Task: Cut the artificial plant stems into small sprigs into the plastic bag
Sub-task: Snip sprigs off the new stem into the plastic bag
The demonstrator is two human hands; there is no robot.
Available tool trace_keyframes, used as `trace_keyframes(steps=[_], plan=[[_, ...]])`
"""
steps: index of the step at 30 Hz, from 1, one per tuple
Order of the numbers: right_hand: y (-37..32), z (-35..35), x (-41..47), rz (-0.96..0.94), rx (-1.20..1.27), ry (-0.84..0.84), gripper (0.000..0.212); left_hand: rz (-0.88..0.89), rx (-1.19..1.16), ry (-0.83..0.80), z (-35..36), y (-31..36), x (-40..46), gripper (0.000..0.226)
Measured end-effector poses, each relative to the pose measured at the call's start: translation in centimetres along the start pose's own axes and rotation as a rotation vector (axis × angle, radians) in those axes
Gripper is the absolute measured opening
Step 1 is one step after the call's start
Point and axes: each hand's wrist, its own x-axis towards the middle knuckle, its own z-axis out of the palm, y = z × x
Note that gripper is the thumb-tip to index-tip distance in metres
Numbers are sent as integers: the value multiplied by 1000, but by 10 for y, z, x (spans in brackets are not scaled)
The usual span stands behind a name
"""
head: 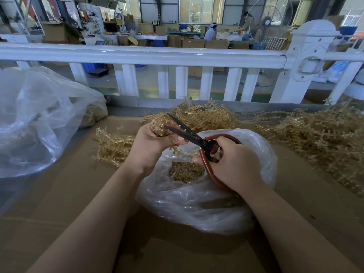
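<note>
My left hand (151,142) grips a tan artificial plant stem (158,128) above the mouth of a clear plastic bag (197,203). My right hand (234,164) holds black scissors (187,133) by their red-brown handles (208,172). The blades are parted and point up-left at the stem's end. A short branched piece (177,151) hangs below my left fingers over the bag. Cut tan sprigs (185,171) lie inside the bag.
Piles of uncut tan stems lie behind the bag (206,115), at the left (112,146) and at the right (323,134) on the brown cardboard surface (69,194). A large clear bag (35,119) stands at the left. A white railing (177,56) borders the far edge.
</note>
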Motion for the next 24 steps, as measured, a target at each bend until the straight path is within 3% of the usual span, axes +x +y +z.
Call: trace_keyframes(steps=[9,15,24], plan=[[-1,-1,1,7,65,-21,73,-4,-6,-27,-1,-2,1,14],[0,1,0,15,35,-11,61,-4,-18,-29,-1,-4,2,17],[3,0,0,54,39,-13,70,-17,-105,24,-1,-6,1,29]])
